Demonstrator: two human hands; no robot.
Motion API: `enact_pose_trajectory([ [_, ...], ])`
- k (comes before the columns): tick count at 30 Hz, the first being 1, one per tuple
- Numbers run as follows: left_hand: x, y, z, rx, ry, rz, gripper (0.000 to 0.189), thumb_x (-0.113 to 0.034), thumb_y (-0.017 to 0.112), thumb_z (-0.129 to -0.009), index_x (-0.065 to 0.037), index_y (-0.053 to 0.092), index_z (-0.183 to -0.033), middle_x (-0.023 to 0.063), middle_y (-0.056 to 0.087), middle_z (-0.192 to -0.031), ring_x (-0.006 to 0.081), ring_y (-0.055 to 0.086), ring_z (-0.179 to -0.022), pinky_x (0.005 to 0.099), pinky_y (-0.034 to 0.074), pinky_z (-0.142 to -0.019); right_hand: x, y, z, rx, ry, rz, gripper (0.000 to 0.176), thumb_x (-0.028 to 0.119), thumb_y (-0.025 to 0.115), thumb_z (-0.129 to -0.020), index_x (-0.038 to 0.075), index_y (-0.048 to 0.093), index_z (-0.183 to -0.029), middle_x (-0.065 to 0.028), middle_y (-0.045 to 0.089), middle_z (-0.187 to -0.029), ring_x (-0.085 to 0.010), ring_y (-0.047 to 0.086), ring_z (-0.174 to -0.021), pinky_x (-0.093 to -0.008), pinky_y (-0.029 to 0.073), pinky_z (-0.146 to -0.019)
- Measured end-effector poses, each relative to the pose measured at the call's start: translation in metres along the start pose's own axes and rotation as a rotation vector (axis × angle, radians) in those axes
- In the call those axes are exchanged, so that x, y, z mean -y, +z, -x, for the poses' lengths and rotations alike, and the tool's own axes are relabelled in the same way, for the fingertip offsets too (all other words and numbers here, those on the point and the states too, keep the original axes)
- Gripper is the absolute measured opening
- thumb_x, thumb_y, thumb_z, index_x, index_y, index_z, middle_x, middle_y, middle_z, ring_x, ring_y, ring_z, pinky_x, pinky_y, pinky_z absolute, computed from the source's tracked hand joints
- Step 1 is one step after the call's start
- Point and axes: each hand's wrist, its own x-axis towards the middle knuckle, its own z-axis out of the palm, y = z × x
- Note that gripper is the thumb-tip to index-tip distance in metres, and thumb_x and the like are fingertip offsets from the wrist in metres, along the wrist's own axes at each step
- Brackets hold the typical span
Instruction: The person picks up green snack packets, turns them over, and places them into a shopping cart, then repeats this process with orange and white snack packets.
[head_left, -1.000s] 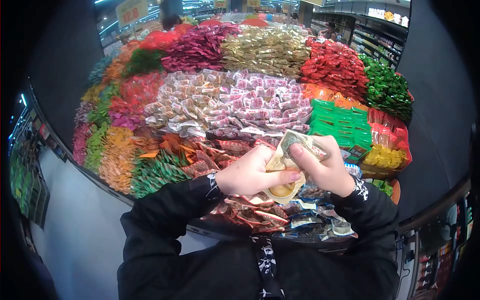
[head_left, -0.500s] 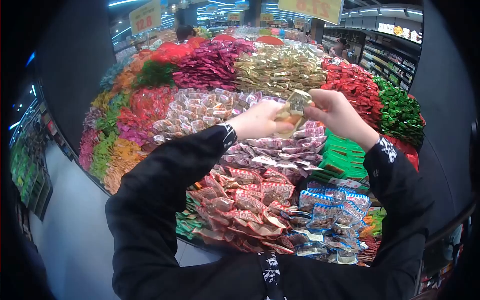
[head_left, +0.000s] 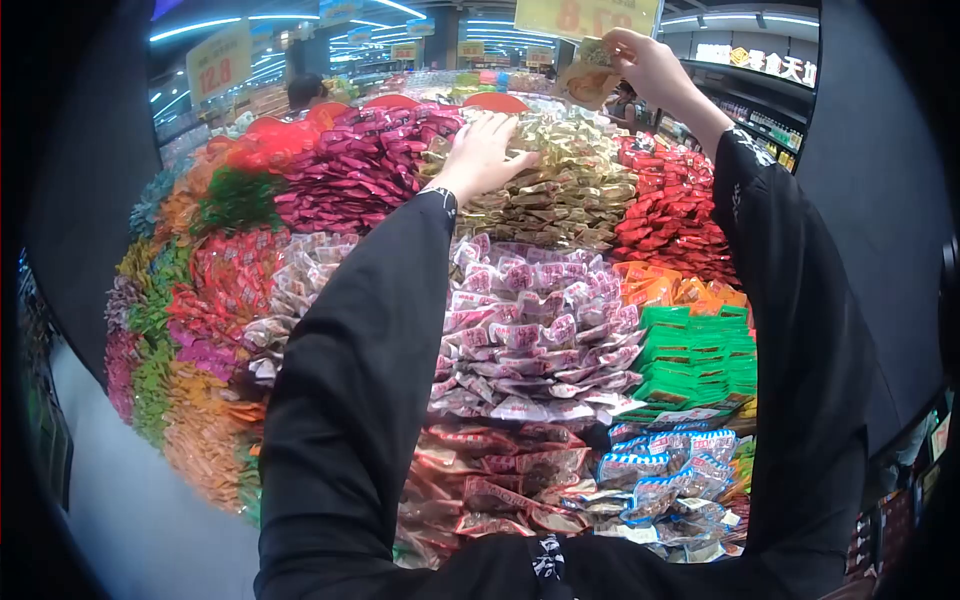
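Observation:
My right hand [head_left: 645, 68] pinches the top of a gold snack packet [head_left: 587, 78] with a see-through window, raised at the back of the display. My left hand [head_left: 485, 155] reaches over the far pile, empty, its fingers stretched out and the thumb apart. Under and beside it lie gold packets [head_left: 560, 195] stacked in rows. Just left of that hand is a heap of shiny magenta packets [head_left: 365, 155]. Red packets [head_left: 675, 200] fill the section below my right forearm.
Nearer to me are pink-and-white packets [head_left: 530, 340], green packets [head_left: 695, 350], blue-striped bags [head_left: 665, 475] and red-edged bags [head_left: 510, 475]. Price signs [head_left: 218, 62] hang over the display. A dark pillar [head_left: 880, 200] stands at the right. People are behind the display.
My left hand has let go of the gold packet and moved forward and left over the pile. My right hand has lifted the packet up and away. The view has tilted up.

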Motion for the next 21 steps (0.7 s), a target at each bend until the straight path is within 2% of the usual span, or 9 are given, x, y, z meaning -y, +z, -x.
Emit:
enact_pose_trajectory([
  [2, 0.0, 0.021, -0.007, 0.086, -0.057, -0.065, 0.076, -0.061, 0.048, -0.081, -0.007, 0.038, -0.135, 0.0163, 0.034, -0.141, 0.0323, 0.026, -0.133, 0.0509, 0.021, -0.106, -0.013, 0.025, -0.015, -0.028, 0.106, 0.076, 0.028, 0.013, 0.054, -0.087, 0.012, 0.057, -0.115, -0.0163, 0.064, -0.104, -0.0317, 0.063, -0.092, -0.0368, 0.049, -0.08],
  [4, -0.002, 0.046, 0.003, 0.082, -0.098, -0.157, 0.076, -0.065, 0.047, -0.079, -0.015, 0.038, -0.137, 0.0156, 0.026, -0.145, 0.0312, 0.023, -0.135, 0.0527, 0.014, -0.108, -0.028, 0.06, -0.023, -0.029, 0.108, 0.088, 0.03, 0.012, 0.053, -0.087, 0.013, 0.056, -0.117, -0.0158, 0.063, -0.106, -0.0315, 0.063, -0.094, -0.0368, 0.049, -0.081],
  [8, 0.005, 0.056, 0.007, 0.07, -0.108, -0.115, 0.076, -0.067, 0.047, -0.079, -0.018, 0.04, -0.137, 0.018, 0.024, -0.146, 0.0307, 0.021, -0.136, 0.0505, 0.009, -0.109, -0.046, 0.112, -0.023, 0.089, 0.158, 0.073, 0.034, 0.009, 0.051, -0.087, 0.014, 0.055, -0.12, -0.0139, 0.062, -0.111, -0.0289, 0.062, -0.097, -0.0361, 0.048, -0.082],
  [13, 0.008, 0.061, 0.009, 0.01, -0.079, -0.124, 0.075, -0.068, 0.046, -0.079, -0.017, 0.044, -0.134, 0.0185, 0.027, -0.144, 0.0296, 0.021, -0.135, 0.0492, 0.011, -0.108, -0.042, 0.141, -0.033, 0.099, 0.117, -0.167, 0.039, -0.003, 0.041, -0.077, 0.004, 0.057, -0.112, -0.0193, 0.061, -0.107, -0.0307, 0.058, -0.102, -0.0369, 0.046, -0.082],
  [14, 0.007, 0.061, 0.01, 0.002, -0.079, -0.127, 0.074, -0.068, 0.045, -0.079, -0.017, 0.044, -0.133, 0.0187, 0.027, -0.143, 0.0294, 0.021, -0.135, 0.0491, 0.011, -0.108, -0.037, 0.14, -0.033, 0.155, 0.163, -0.167, 0.038, -0.001, 0.043, -0.08, 0.005, 0.055, -0.116, -0.0191, 0.061, -0.107, -0.0292, 0.06, -0.095, -0.0355, 0.048, -0.074],
  [17, 0.007, 0.063, 0.012, -0.06, -0.054, -0.125, 0.073, -0.068, 0.044, -0.08, -0.016, 0.046, -0.132, 0.0188, 0.028, -0.142, 0.0292, 0.021, -0.135, 0.049, 0.011, -0.108, -0.068, 0.161, -0.044, 0.221, 0.16, -0.062, 0.035, 0.007, 0.048, -0.085, 0.012, 0.055, -0.119, -0.0141, 0.063, -0.106, -0.028, 0.063, -0.089, -0.0363, 0.05, -0.075],
  [18, 0.007, 0.063, 0.013, -0.054, -0.055, -0.132, 0.073, -0.069, 0.043, -0.08, -0.017, 0.045, -0.132, 0.0186, 0.028, -0.142, 0.0293, 0.022, -0.135, 0.0489, 0.011, -0.108, -0.065, 0.16, -0.041, 0.179, -0.007, -0.031, 0.035, 0.006, 0.047, -0.084, 0.011, 0.055, -0.117, -0.0138, 0.064, -0.104, -0.0268, 0.063, -0.088, -0.0369, 0.05, -0.075],
  [19, 0.006, 0.063, 0.013, -0.054, -0.056, -0.135, 0.073, -0.069, 0.043, -0.08, -0.017, 0.045, -0.132, 0.0186, 0.028, -0.142, 0.0293, 0.022, -0.135, 0.0489, 0.011, -0.108, -0.065, 0.155, -0.035, 0.393, -0.022, 0.069, 0.035, 0.006, 0.048, -0.083, 0.011, 0.055, -0.117, -0.0145, 0.064, -0.103, -0.0267, 0.063, -0.09, -0.0367, 0.05, -0.076],
  [21, 0.004, 0.063, 0.013, -0.051, -0.098, -0.128, 0.068, -0.066, 0.042, -0.083, -0.018, 0.045, -0.132, 0.0184, 0.029, -0.141, 0.0295, 0.023, -0.134, 0.0491, 0.012, -0.108, -0.059, 0.162, -0.023, 0.465, 0.097, 0.144, 0.037, 0.005, 0.048, -0.083, 0.013, 0.054, -0.119, -0.0149, 0.063, -0.105, -0.0271, 0.063, -0.091, -0.0365, 0.05, -0.077],
])
